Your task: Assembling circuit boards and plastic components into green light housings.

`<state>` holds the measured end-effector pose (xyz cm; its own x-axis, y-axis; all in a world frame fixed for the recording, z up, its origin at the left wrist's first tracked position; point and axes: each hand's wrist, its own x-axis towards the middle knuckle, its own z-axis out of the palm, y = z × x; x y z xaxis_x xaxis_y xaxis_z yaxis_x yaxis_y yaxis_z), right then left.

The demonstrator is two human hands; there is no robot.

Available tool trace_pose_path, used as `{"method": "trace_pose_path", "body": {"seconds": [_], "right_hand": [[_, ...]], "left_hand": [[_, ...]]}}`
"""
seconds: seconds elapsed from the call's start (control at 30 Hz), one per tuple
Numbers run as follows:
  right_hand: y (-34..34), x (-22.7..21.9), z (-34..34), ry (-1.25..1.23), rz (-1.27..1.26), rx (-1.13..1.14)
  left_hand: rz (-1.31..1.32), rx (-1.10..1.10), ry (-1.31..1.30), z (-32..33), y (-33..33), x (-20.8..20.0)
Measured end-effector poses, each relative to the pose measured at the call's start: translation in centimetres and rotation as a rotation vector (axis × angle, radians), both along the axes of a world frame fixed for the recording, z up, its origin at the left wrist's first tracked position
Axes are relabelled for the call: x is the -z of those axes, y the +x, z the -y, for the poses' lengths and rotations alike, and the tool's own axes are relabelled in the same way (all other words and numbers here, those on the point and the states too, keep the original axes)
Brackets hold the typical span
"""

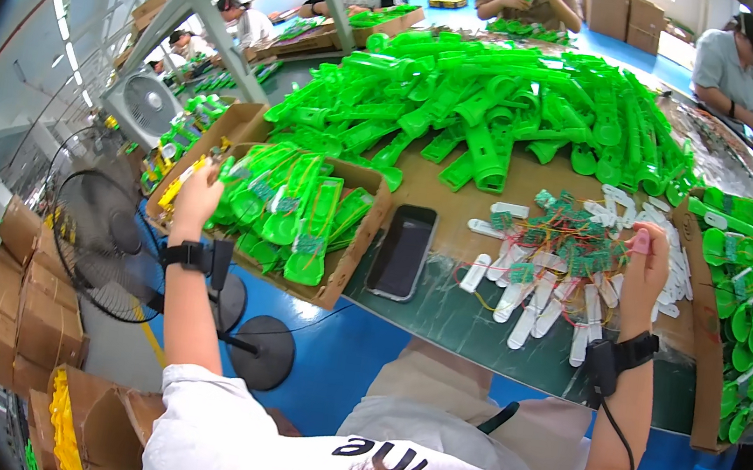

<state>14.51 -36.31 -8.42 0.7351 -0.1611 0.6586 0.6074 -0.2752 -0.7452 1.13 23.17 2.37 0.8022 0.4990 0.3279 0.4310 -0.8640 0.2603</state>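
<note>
My left hand (199, 193) is at the left side of a cardboard box (332, 288), with its fingers curled; whatever they grip is hidden. That box holds green plastic shells (287, 201) with small circuit boards and thin wires on them. Yellow pieces show beside the same hand. On the right, my right hand (647, 261) is closed, thumb against fingers, at the edge of a heap of small green circuit boards (564, 235) with red and yellow wires. I cannot make out what it pinches. White plastic strips (528, 315) lie under and around the boards.
A big pile of green plastic shells (505, 110) covers the table's far side. A phone (403, 250) lies between box and boards. Another box (710, 370) of green parts stands at right. A black fan (113, 236) stands left. People work at the far tables.
</note>
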Motion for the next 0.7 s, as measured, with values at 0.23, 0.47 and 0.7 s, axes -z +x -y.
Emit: {"method": "trace_pose_path", "body": {"seconds": [0.23,0.47,0.7], "right_hand": [[-0.3,0.0,0.4,-0.016,-0.059,0.046],[0.5,0.6,0.3,-0.007,-0.226,-0.142],[0.2,1.3,1.7,0.052,-0.259,-0.115]], "left_hand": [[0.466,0.394,0.243,16.6,1.1,-0.5],[0.378,0.88,-0.545,33.2,11.6,6.1],[0.534,0.667,-0.135,34.5,19.4,10.4]]}}
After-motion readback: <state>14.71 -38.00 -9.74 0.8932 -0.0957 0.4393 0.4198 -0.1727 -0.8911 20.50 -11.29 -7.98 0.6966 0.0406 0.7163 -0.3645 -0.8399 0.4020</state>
